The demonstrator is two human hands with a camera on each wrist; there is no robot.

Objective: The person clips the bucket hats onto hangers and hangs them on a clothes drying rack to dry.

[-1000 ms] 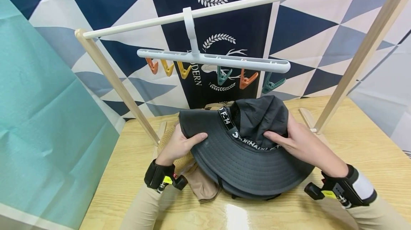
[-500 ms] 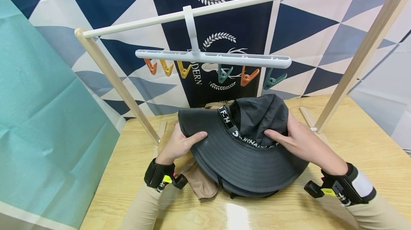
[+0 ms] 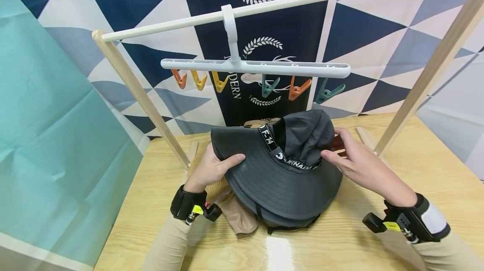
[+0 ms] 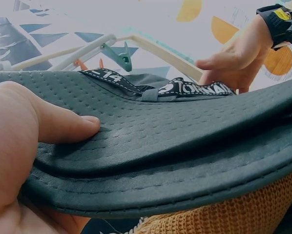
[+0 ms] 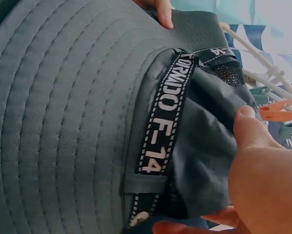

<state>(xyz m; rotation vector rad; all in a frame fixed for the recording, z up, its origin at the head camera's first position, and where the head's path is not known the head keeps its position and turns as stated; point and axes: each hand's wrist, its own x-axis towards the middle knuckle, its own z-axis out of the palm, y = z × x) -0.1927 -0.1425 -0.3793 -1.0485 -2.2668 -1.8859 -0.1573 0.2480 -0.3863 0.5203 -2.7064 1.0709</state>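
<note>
A dark grey wide-brimmed sun hat (image 3: 283, 182) with a black lettered band (image 5: 163, 112) is held tilted above the table. My left hand (image 3: 211, 168) pinches the left edge of its brim, thumb on top and fingers underneath; the left wrist view shows the folded brim (image 4: 151, 131) in that grip. Beside the right side of the crown (image 3: 308, 136) is my right hand (image 3: 355, 159), thumb and fingers spread apart. In the right wrist view, its thumb (image 5: 248, 126) lies at the crown's edge. Whether it touches the cloth is hard to tell.
Under the hat lie a woven straw-coloured item (image 4: 224, 209) and a beige cloth item (image 3: 240, 218). Behind, a white bar (image 3: 287, 6) on wooden posts bears a pale hanger (image 3: 257, 67) with several coloured clips (image 3: 296, 90). A patterned curtain backs the table (image 3: 151, 220).
My right hand has loosened from the crown and shifted slightly right, its thumb now away from the cloth. The brim's right side has swung inward to the left. My left hand keeps its pinch.
</note>
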